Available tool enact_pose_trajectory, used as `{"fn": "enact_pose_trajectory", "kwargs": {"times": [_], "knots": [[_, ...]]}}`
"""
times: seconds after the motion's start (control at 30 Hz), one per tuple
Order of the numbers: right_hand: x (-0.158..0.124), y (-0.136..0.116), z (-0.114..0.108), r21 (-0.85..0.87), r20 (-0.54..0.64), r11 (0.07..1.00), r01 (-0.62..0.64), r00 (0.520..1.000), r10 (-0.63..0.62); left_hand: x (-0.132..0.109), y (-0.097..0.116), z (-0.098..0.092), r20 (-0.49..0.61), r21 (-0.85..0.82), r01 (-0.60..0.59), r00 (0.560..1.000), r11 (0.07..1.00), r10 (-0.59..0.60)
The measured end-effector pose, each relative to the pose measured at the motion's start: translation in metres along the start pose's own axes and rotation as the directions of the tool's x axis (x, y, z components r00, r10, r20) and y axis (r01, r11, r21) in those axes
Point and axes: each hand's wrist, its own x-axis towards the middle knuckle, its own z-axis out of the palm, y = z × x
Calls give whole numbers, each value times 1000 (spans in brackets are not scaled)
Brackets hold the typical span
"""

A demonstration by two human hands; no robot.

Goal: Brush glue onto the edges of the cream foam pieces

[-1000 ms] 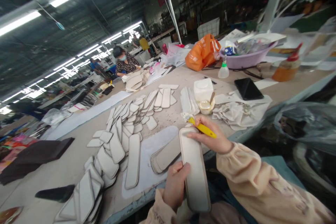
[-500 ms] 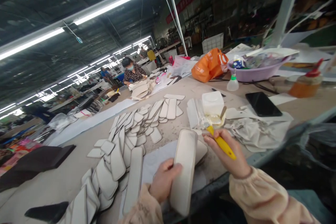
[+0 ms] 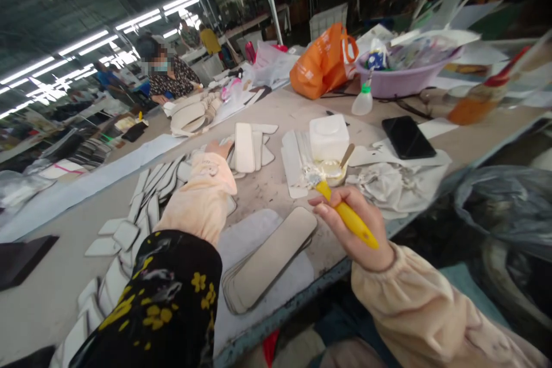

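Note:
My right hand [image 3: 356, 224] grips the yellow handle of a brush [image 3: 345, 215]. Its bristles, smeared with white paste, rest by the paste dish [image 3: 332, 171]. Stretched far forward, my left hand [image 3: 219, 148] is at the pile of pale rounded panels [image 3: 150, 190]; its fingers are hidden, so I cannot tell what it holds. Just right of it stands a cream panel [image 3: 244, 148] among others. In front of me, a stack of long panels [image 3: 271, 259] lies slantwise on a white sheet [image 3: 297, 276].
Around the dish are a white tub [image 3: 329, 135], a flat stick [image 3: 347, 155], crumpled scraps [image 3: 388, 184] and a phone [image 3: 409, 138]. Behind them stand an orange bag [image 3: 321, 66], a squeeze bottle [image 3: 362, 100] and a purple basin [image 3: 405, 77]. A masked co-worker [image 3: 172, 77] sits farther back.
My left hand has left the near side, where it held up a long panel, and reached forward to the far pile. My right hand still holds the brush. The view has shifted.

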Motion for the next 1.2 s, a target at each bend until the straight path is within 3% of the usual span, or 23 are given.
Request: {"fn": "enact_pose_trajectory", "kwargs": {"times": [0.07, 0.13, 0.27, 0.37, 0.47, 0.6, 0.73, 0.87, 0.93, 1.07, 1.2], "knots": [[1, -2, -3, 16, 4, 999, -33, 999, 33, -7, -9, 1, -15, 57, 44, 999, 997, -43], [1, -4, -5, 40, 14, 998, -57, 998, 56, -41, -20, 2, -1, 47, 72, 997, 996, -72], [-7, -3, -4, 129, 66, 989, -71, 996, 63, -174, -46, -1, 10, 40, -37, 999, 999, 36], [-15, 4, 3, 210, 104, 974, -90, 992, 70, -276, -60, 0, 115, 93, -43, 993, 995, 32], [-20, 13, 15, 293, 179, 933, -210, 970, 162, -335, -66, 9, 221, 181, -20, 975, 983, -20], [-17, 21, 26, 386, 201, 842, -376, 925, 321, -350, -75, 23, 187, 270, -56, 982, 961, 5], [-3, 23, 14, 336, 27, 893, -300, 951, 309, -348, -89, 31, 92, 246, -110, 992, 963, 90], [16, 17, -18, 137, -253, 982, -128, 954, 160, -350, -103, 33, 26, 213, -97, 995, 972, 94], [26, 14, -34, 23, -329, 995, -95, 939, 97, -352, -105, 33, 6, 192, -86, 996, 978, 86], [48, 17, -53, -266, -365, 959, -102, 931, -2, -352, -105, 31, -44, 173, -105, 993, 979, 114], [66, 27, -55, -611, -271, 785, -99, 958, -89, -352, -104, 31, -88, 183, -137, 984, 974, 155]]}}
